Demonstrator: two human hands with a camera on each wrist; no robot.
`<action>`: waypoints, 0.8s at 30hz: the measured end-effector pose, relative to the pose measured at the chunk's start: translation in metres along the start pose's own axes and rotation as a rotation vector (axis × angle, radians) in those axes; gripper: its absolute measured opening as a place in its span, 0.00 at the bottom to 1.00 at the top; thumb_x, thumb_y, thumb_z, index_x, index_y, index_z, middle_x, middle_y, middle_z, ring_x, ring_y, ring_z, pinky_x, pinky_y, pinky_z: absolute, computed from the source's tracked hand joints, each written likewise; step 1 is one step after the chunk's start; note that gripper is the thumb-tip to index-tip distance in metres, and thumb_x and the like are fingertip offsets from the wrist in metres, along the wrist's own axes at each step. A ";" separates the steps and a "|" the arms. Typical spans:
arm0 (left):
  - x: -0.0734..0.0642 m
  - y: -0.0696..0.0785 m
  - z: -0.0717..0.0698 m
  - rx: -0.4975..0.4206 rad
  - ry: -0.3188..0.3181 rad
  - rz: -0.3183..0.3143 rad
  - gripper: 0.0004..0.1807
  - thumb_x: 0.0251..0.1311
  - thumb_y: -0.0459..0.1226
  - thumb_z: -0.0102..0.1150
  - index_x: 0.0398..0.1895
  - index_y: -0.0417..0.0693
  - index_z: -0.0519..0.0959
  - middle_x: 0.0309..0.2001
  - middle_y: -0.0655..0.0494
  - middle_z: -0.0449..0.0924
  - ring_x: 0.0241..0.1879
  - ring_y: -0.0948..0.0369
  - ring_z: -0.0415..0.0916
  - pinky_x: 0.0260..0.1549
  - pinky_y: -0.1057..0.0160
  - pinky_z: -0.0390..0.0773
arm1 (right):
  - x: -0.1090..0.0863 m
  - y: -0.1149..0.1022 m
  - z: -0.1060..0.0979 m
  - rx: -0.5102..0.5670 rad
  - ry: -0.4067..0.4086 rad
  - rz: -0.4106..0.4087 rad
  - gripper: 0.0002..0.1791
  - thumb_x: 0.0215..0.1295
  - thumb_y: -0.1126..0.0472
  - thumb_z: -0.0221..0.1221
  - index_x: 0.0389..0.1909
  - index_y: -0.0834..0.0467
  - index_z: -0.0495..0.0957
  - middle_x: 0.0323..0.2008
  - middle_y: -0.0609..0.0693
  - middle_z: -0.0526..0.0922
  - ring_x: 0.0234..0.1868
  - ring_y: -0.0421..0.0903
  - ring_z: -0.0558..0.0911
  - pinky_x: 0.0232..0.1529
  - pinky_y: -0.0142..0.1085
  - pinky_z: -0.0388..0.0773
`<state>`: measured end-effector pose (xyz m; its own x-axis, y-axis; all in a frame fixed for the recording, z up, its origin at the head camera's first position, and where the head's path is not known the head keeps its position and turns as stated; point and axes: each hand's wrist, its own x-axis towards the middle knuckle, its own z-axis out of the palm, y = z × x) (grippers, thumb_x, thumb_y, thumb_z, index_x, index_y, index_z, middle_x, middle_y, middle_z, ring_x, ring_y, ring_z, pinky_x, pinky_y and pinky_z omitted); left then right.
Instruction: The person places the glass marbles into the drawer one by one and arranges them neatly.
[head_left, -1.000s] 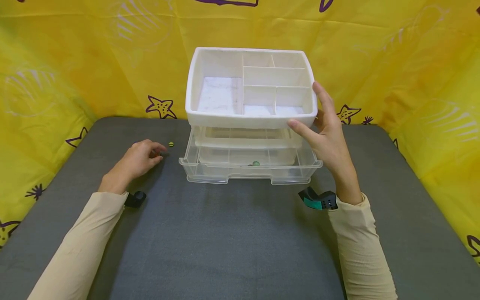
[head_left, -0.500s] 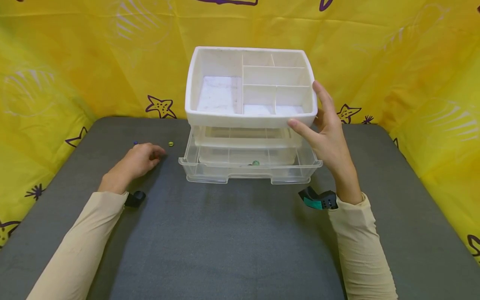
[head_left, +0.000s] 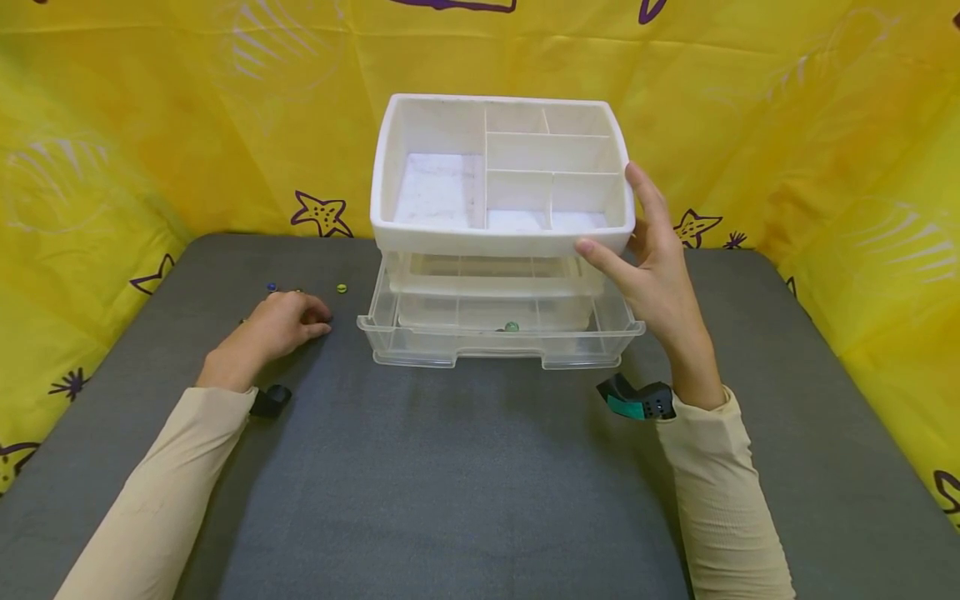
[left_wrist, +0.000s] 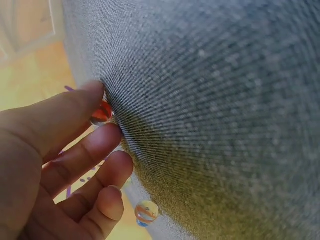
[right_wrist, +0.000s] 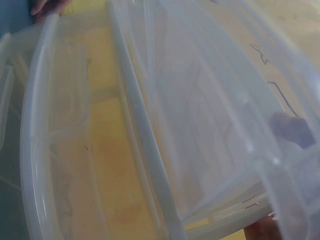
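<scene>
My left hand (head_left: 273,323) is low over the grey table, left of a white drawer organizer (head_left: 502,242). In the left wrist view, its thumb and index finger pinch a red marble (left_wrist: 101,113); the other fingers are loosely bent. A clear, orange-streaked marble (left_wrist: 147,212) lies beyond the little finger. Near the hand are a yellow marble (head_left: 342,288) and a blue marble (head_left: 272,287). My right hand (head_left: 657,275) grips the organizer's right front corner, thumb in front and fingers along the side. A green marble (head_left: 512,327) sits in the pulled-out clear bottom drawer (head_left: 498,350).
The organizer's top tray (head_left: 438,192) is divided into several compartments. A yellow patterned cloth (head_left: 480,50) hangs behind and beside the grey table (head_left: 465,483). A dark marble (head_left: 242,321) shows just beside the left wrist.
My left hand has drawn slightly back toward the body, uncovering more of the blue marble and other small marbles behind it. The right hand and organizer stay in place.
</scene>
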<state>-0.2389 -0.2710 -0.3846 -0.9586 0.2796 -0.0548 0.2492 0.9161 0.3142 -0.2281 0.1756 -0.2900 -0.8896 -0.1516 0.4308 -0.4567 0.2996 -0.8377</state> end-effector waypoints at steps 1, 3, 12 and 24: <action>0.000 0.000 0.000 -0.001 0.002 0.001 0.10 0.61 0.35 0.66 0.40 0.36 0.84 0.33 0.44 0.85 0.34 0.51 0.80 0.40 0.46 0.77 | 0.000 0.000 0.000 0.001 0.000 0.000 0.47 0.64 0.67 0.63 0.79 0.47 0.50 0.76 0.44 0.51 0.57 0.53 0.75 0.53 0.31 0.78; -0.001 0.000 0.000 -0.003 0.005 0.006 0.10 0.60 0.35 0.66 0.39 0.36 0.85 0.32 0.45 0.85 0.34 0.52 0.80 0.40 0.46 0.77 | 0.000 0.000 0.000 0.003 0.000 0.001 0.47 0.64 0.67 0.63 0.79 0.47 0.50 0.76 0.44 0.51 0.58 0.53 0.74 0.53 0.31 0.78; -0.004 0.003 -0.002 -0.042 0.034 0.021 0.08 0.61 0.32 0.64 0.40 0.36 0.85 0.36 0.41 0.86 0.37 0.49 0.82 0.43 0.45 0.78 | -0.001 -0.001 0.000 -0.006 0.002 0.005 0.47 0.64 0.67 0.64 0.78 0.46 0.50 0.76 0.43 0.52 0.58 0.53 0.74 0.53 0.31 0.79; -0.009 0.015 -0.012 -0.068 0.166 0.041 0.08 0.62 0.32 0.63 0.42 0.37 0.85 0.39 0.42 0.86 0.35 0.51 0.80 0.37 0.53 0.77 | -0.001 -0.001 0.000 -0.012 0.003 0.012 0.47 0.64 0.66 0.64 0.78 0.46 0.50 0.77 0.42 0.51 0.58 0.53 0.75 0.55 0.36 0.80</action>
<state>-0.2278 -0.2636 -0.3679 -0.9588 0.2596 0.1150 0.2839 0.8818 0.3767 -0.2268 0.1759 -0.2898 -0.8951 -0.1451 0.4216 -0.4458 0.3124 -0.8388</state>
